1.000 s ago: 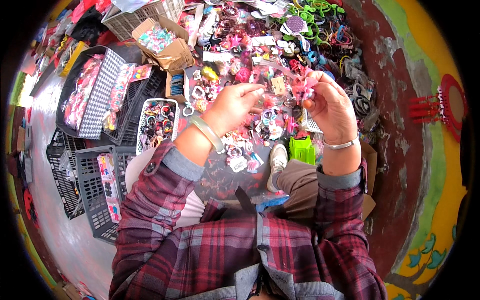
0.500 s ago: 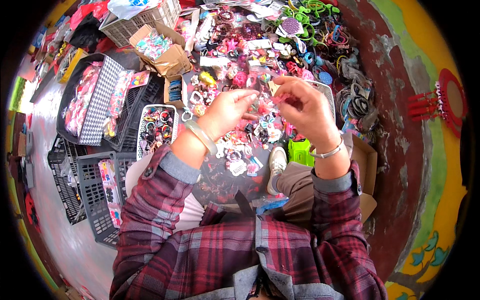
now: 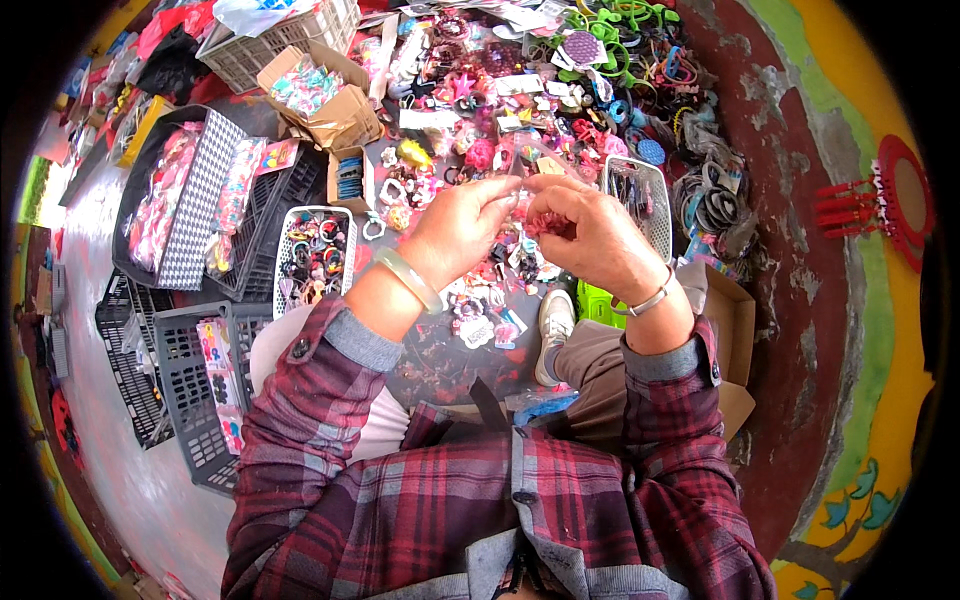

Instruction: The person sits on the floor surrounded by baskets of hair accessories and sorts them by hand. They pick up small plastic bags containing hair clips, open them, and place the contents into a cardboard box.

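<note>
My left hand (image 3: 458, 228), a pale bangle on its wrist, is closed in a pinch with thumb and fingers together. Its fingertips almost meet those of my right hand (image 3: 592, 232). Thin, see-through plastic (image 3: 518, 163), apparently a small bag, shows just beyond the fingertips. A small pinkish-red frilly piece (image 3: 547, 224) lies within the curled fingers of my right hand; its exact kind is hard to make out. Below both hands spreads a dense pile of hair ties, clips and small trinkets (image 3: 478, 305). A yellow fluffy piece (image 3: 413, 153) and a bright pink pompom (image 3: 480, 154) stand out in it.
White baskets flank the pile, one left (image 3: 290, 268) with hair ties, one right (image 3: 655, 180). Small cardboard boxes (image 3: 345, 128) and grey crates (image 3: 190, 420) stand left. Green headbands (image 3: 630, 20) lie at the far right, black bands (image 3: 715, 208) nearer. An open carton (image 3: 738, 335) sits beside my right arm.
My right hand has turned and come closer to my left, uncovering more of the right basket. The pinkish-red piece now sits deeper in its fingers. My left hand has barely shifted.
</note>
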The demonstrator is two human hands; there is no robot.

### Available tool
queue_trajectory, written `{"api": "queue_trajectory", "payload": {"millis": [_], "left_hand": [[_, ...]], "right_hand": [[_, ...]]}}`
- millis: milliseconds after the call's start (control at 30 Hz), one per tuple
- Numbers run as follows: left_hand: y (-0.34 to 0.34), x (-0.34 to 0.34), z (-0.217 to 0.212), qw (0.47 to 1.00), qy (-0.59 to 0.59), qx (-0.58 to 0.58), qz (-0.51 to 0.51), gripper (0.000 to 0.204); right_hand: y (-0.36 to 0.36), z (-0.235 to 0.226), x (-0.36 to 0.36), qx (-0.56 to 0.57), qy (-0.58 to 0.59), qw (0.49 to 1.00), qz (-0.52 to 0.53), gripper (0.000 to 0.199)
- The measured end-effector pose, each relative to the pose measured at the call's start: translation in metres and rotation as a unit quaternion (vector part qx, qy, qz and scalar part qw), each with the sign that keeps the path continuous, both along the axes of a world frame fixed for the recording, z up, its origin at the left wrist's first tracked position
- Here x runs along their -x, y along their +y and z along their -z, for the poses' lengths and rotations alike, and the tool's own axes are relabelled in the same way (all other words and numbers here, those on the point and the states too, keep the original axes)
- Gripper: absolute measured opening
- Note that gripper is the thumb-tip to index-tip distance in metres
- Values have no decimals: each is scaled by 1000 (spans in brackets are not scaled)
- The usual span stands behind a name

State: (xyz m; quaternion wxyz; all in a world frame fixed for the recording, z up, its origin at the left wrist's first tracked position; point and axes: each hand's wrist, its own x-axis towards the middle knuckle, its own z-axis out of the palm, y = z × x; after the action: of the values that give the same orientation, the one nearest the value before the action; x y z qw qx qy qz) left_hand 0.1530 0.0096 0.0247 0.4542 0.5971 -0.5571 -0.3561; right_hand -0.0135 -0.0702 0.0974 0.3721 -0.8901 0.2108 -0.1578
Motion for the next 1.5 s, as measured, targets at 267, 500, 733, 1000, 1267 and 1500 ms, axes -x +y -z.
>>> {"api": "queue_trajectory", "payload": {"millis": [267, 500, 733, 1000, 1267, 1500], "left_hand": [[1, 4, -9, 980, 185, -73, 13, 37], [0, -2, -8, 955, 281, -91, 1, 34], [2, -1, -11, 960, 266, -80, 6, 34], [1, 3, -8, 976, 208, -70, 14, 37], [4, 6, -8, 985, 142, -90, 25, 37], [6, 14, -14, 990, 119, -64, 51, 38]], "right_hand": [[-3, -1, 1, -87, 33, 996, -1, 18], [-4, -2, 3, -27, 34, 999, -20, 19], [-8, -12, 11, -168, -33, 985, 6, 18], [-21, -20, 17, -41, -146, 985, 87, 23], [-3, -19, 5, 128, -30, 977, 166, 13], [-2, -10, 3, 37, -14, 992, 120, 14]]}}
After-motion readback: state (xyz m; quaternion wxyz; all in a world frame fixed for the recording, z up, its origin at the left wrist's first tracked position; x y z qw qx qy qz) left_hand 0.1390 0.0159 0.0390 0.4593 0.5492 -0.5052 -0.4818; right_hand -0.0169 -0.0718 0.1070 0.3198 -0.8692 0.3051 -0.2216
